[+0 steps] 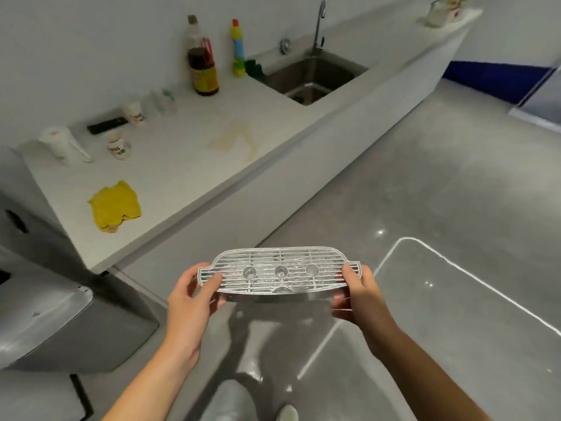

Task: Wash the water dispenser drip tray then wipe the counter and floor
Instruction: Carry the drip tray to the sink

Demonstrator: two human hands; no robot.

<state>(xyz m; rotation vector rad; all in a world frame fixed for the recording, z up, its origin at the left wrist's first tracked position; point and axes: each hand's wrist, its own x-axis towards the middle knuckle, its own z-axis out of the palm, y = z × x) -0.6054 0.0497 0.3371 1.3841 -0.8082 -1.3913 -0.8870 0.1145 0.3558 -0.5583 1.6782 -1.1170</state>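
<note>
Both hands clamp the drip tray [279,273]: left hand [189,296] on its left end, right hand [359,296] on its right end, thumbs on the grille, fingers underneath. It's held level out over the floor [425,208], likely so any water stays in during the carry. The sink [315,77] is well ahead of the hands; washing not yet started. A yellow cloth [115,206] lies on the worktop [188,165] ahead-left of the left hand, probably for the brownish stain [235,141] beyond it. Labels on the dark bottle [203,71] and the paper cup [119,145] are too blurred to read.
</note>
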